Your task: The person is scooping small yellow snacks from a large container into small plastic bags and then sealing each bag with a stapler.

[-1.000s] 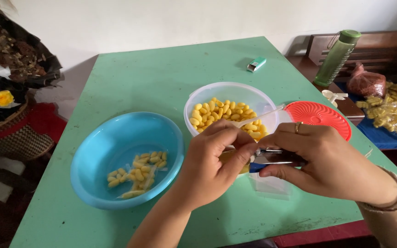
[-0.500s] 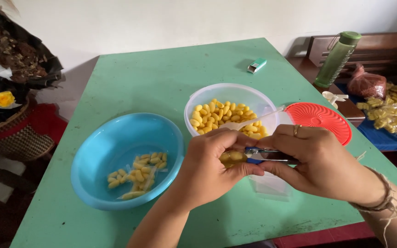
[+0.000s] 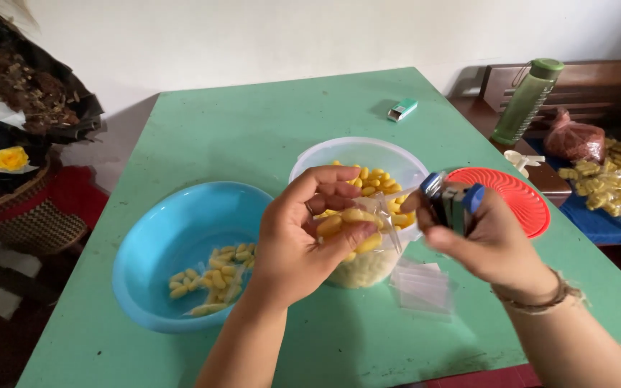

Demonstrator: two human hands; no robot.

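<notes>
- We see the small clear bag (image 3: 359, 224) of yellow oval snacks pinched in the left hand (image 3: 303, 233), held up in front of the white tub (image 3: 310, 164), thumb and fingers clenched on its lower part.
- The right hand (image 3: 486, 237) is closed around a blue and silver stapler (image 3: 451, 201), held just beside the bag's top edge but apart from it.
- We judge the bag could tip and spill pieces onto the bench (image 3: 253, 129), since its mouth looks loose and the grip sits low; the thin film could also tear if pinched unevenly.
- The white tub holds loose yellow snacks with a clear spoon (image 3: 397, 194) resting in them.
- A stack of empty clear bags (image 3: 425, 287) lies flat on the bench below the right hand.
- The blue bowl (image 3: 152, 251) to the left holds a few filled clear bags (image 3: 213, 280).
- A round red lid (image 3: 519, 205) lies right of the tub; a small teal box (image 3: 402, 109) sits near the far edge.
- Off the bench to the right we see a green bottle (image 3: 526, 100), a dark red knotted bag (image 3: 575, 141) and a heap of packed yellow snacks (image 3: 616, 183).
</notes>
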